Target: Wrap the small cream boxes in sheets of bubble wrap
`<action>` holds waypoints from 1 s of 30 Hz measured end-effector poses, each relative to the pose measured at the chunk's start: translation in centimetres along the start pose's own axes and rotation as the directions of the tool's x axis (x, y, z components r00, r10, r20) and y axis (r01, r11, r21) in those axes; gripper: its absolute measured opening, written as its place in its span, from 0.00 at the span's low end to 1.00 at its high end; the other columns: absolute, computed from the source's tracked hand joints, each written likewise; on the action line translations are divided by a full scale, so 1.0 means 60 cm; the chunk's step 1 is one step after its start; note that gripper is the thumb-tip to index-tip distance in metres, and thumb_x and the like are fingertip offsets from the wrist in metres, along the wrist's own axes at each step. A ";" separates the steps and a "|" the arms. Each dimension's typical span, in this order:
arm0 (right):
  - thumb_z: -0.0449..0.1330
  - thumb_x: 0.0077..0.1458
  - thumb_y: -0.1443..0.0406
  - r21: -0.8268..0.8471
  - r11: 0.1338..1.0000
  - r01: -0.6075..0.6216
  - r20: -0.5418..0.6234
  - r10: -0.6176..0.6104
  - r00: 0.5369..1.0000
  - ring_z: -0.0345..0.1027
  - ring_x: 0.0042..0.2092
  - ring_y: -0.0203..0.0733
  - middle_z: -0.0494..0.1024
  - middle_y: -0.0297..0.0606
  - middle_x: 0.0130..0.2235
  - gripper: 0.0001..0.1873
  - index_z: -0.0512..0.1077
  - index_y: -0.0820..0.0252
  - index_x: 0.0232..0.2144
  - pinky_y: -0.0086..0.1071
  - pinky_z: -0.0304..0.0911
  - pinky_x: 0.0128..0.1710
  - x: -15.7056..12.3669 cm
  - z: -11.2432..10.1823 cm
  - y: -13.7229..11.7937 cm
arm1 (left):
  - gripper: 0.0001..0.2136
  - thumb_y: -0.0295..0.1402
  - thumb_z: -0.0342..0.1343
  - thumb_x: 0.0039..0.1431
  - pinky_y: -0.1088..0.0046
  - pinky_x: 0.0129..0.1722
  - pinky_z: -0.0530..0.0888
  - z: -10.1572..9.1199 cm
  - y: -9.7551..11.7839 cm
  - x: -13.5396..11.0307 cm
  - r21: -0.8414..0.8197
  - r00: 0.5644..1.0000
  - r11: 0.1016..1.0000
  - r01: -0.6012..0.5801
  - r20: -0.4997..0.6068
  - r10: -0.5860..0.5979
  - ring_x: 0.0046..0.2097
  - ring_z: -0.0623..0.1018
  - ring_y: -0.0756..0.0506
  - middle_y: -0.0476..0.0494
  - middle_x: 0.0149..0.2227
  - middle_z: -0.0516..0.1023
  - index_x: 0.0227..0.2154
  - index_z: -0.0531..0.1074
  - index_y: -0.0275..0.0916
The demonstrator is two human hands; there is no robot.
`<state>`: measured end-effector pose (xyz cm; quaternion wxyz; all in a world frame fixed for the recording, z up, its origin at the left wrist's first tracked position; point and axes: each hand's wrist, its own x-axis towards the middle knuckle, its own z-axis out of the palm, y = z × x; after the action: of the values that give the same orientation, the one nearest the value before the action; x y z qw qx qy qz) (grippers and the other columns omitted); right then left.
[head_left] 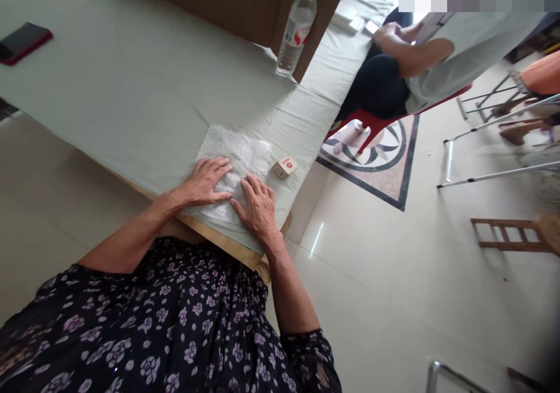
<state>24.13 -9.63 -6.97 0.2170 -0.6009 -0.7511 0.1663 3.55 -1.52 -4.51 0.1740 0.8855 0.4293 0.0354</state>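
Note:
A clear sheet of bubble wrap (236, 145) lies flat near the front corner of the cloth-covered table (131, 107). My left hand (205, 184) rests on its left side, fingers stretched out and palm down. On the right side of the sheet lies my right hand (259, 209), fingers spread and slightly bent, with nothing gripped. The two thumbs point towards each other across the plastic. Just beyond my right hand, a small printed cardboard box (285, 167) sits beside the sheet's right edge.
A plastic water bottle (296, 34) stands by a brown upright panel (227, 8) at the back. A phone (24, 42) in a red case lies far left. To the right, another person (437, 60) sits on a red chair (370, 126); a wooden stool (510, 234) is on the floor.

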 end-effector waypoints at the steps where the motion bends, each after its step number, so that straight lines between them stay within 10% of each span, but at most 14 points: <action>1: 0.63 0.66 0.55 0.002 1.000 0.001 0.002 -0.001 1.000 0.60 0.73 0.59 0.70 0.52 0.70 0.28 0.71 0.59 0.64 0.55 0.56 0.71 0.000 0.001 0.002 | 0.35 0.47 0.60 0.63 0.46 0.75 0.53 0.007 -0.007 -0.005 -0.012 1.000 1.000 -0.007 -0.014 0.007 0.76 0.60 0.29 0.30 0.75 0.62 0.69 0.65 0.37; 9: 0.60 0.68 0.58 0.160 0.986 0.044 -0.198 -0.012 0.980 0.69 0.66 0.56 0.80 0.47 0.61 0.14 0.78 0.53 0.51 0.57 0.61 0.68 -0.010 -0.004 0.018 | 0.35 0.50 0.58 0.64 0.44 0.76 0.51 0.017 -0.009 -0.018 -0.037 0.998 0.999 -0.017 -0.057 0.015 0.76 0.60 0.31 0.32 0.75 0.63 0.69 0.66 0.39; 16: 0.62 0.63 0.56 0.096 0.989 -0.116 -0.600 0.150 0.785 0.68 0.66 0.60 0.75 0.51 0.63 0.27 0.69 0.53 0.63 0.66 0.63 0.65 0.016 -0.065 0.112 | 0.36 0.49 0.60 0.63 0.44 0.76 0.49 0.010 -0.007 -0.017 -0.062 1.000 0.998 -0.027 -0.014 0.026 0.76 0.58 0.30 0.32 0.75 0.61 0.71 0.64 0.39; 22: 0.68 0.53 0.54 0.181 0.942 -0.284 -0.408 0.334 0.850 0.77 0.48 0.57 0.84 0.50 0.49 0.28 0.74 0.58 0.54 0.62 0.70 0.55 0.052 -0.071 0.172 | 0.40 0.49 0.64 0.60 0.43 0.76 0.49 -0.004 -0.012 -0.031 -0.064 1.000 0.998 -0.010 -0.012 0.009 0.77 0.56 0.29 0.32 0.76 0.60 0.72 0.60 0.42; 30: 0.68 0.57 0.57 0.373 0.928 -0.014 -0.270 0.123 0.955 0.77 0.53 0.49 0.83 0.41 0.55 0.26 0.74 0.51 0.57 0.47 0.72 0.54 0.058 -0.080 0.018 | 0.47 0.52 0.65 0.58 0.44 0.76 0.45 -0.005 -0.027 -0.032 -0.111 1.000 0.994 -0.016 -0.012 0.015 0.77 0.56 0.28 0.28 0.76 0.59 0.74 0.55 0.36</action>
<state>26.90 -6.08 -3.02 0.4267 -0.5935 -0.6454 0.2218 1.06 -2.04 -4.62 0.2202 0.8775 0.4209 0.0656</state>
